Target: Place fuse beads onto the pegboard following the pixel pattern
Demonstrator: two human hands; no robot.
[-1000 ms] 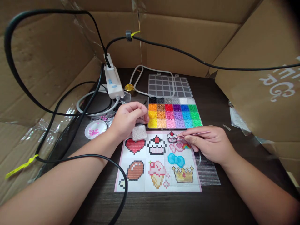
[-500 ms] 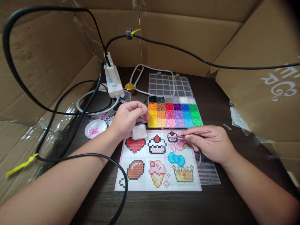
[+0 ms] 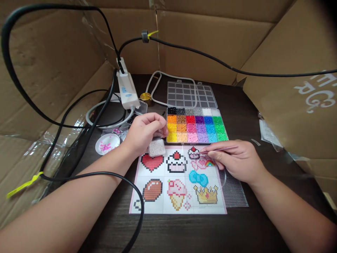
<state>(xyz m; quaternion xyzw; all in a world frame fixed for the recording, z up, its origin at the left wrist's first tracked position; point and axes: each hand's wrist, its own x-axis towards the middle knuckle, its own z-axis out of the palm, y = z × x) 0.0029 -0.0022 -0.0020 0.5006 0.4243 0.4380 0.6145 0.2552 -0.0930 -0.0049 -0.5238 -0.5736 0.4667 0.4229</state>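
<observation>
My left hand (image 3: pixel 143 133) is closed round a small clear box of white beads (image 3: pixel 156 148), held tilted just above the top left of the pattern sheet (image 3: pixel 179 181). My right hand (image 3: pixel 234 160) pinches thin metal tweezers (image 3: pixel 216 150). Their tip rests on the small bead figure (image 3: pixel 194 153) at the sheet's top row, on a clear pegboard (image 3: pixel 231 191) laid over the sheet's right part. Just beyond both hands lies the open bead organiser (image 3: pixel 196 125), with several coloured compartments.
A white dish of pink beads (image 3: pixel 107 144) sits left of my left hand. A white adapter (image 3: pixel 127 90) and grey and black cables (image 3: pixel 105 119) lie at the back left; one black cable (image 3: pixel 131 189) crosses my left forearm. Cardboard walls (image 3: pixel 297 88) enclose the dark table (image 3: pixel 184 232).
Almost nothing has moved. Both hands keep their grips and places; the view has only drifted slightly.
</observation>
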